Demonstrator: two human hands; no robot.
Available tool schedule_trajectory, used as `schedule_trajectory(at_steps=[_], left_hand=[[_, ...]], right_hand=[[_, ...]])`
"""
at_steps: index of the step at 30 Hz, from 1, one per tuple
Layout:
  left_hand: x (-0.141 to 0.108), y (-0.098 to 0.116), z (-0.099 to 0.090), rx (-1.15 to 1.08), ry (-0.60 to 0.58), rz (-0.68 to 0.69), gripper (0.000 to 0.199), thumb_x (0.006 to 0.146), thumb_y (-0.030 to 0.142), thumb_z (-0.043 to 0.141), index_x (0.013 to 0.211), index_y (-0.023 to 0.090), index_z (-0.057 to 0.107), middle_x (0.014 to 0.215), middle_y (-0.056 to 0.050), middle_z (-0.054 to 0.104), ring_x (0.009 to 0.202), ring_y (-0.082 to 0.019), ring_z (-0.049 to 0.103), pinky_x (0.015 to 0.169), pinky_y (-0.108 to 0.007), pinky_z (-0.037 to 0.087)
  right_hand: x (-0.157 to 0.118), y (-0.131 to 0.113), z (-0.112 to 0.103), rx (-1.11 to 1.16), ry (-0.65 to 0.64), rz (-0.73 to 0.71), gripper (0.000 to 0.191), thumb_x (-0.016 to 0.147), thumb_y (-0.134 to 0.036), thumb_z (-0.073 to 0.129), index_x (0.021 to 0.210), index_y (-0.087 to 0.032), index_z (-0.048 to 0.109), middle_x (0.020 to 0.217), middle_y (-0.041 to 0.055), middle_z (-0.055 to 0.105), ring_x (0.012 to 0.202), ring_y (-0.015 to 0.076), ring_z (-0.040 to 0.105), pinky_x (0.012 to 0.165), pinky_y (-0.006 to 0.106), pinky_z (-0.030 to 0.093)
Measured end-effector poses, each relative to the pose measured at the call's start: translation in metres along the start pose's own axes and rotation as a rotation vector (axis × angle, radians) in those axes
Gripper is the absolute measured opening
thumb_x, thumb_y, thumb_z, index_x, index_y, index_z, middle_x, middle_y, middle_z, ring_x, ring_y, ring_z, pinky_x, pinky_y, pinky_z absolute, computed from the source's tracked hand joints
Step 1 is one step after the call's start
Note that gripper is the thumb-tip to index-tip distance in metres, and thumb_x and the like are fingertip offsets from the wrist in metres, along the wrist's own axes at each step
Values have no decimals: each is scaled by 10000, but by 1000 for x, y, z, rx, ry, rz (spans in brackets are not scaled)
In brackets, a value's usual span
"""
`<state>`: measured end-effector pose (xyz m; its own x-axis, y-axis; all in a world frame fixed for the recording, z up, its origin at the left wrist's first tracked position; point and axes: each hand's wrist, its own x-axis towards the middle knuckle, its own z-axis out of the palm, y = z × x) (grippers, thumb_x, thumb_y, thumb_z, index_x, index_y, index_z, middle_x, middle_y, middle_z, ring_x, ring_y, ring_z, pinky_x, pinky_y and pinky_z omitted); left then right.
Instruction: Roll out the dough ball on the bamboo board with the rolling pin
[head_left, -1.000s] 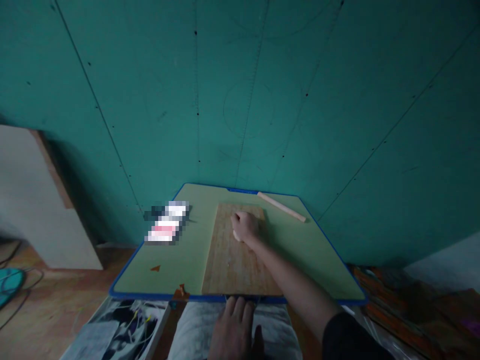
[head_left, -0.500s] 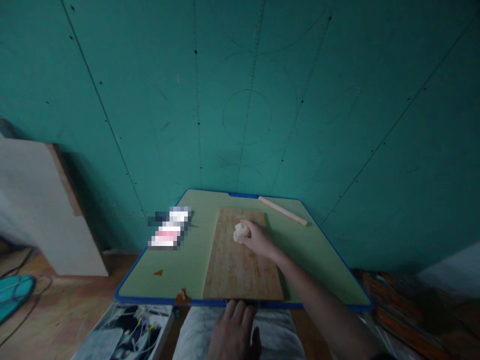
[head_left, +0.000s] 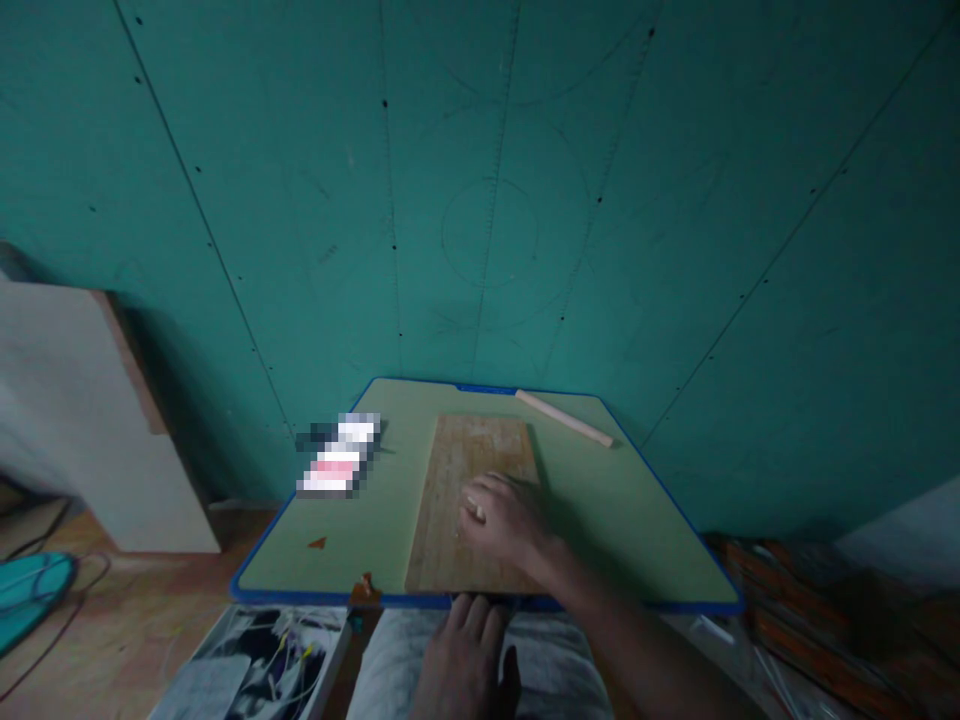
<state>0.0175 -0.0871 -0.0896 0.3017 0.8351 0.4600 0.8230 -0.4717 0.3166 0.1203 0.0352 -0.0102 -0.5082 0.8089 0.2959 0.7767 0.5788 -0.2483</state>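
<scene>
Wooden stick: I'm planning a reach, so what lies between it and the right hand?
In the head view, only part of the wooden board and a strip of green tabletop lie between the right hand and the wooden stick.

So the whole back is taken up by a green wall [head_left: 322, 200], crossed by dark seams and dotted with screw marks. A pale panel [head_left: 112, 420] is leaned at the left, over a worn brownish floor [head_left: 172, 590]. A blue-edged, light-green tabletop [head_left: 637, 530] is set near the wall; everything's pretty dimly lit.
</scene>
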Motion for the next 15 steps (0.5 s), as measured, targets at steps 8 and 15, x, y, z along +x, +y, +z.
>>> schedule_trajectory(at_steps=[8, 15], left_hand=[[-1, 0, 1, -12, 75, 36, 268, 656, 75, 559, 869, 236, 585, 819, -10, 659, 780, -210, 613, 646, -291, 522], [0, 4, 0, -53, 80, 40, 280, 666, 76, 556, 892, 235, 598, 813, -11, 661, 758, -208, 603, 620, -294, 505]], right_hand=[[-16, -2, -8, 8, -3, -35, 201, 901, -85, 510, 921, -213, 665, 976, 32, 665, 928, 148, 599, 786, 240, 422], [-31, 0, 1, -98, 142, -31, 134, 802, -180, 656, 677, -203, 611, 776, 27, 621, 810, 175, 578, 727, 275, 412]])
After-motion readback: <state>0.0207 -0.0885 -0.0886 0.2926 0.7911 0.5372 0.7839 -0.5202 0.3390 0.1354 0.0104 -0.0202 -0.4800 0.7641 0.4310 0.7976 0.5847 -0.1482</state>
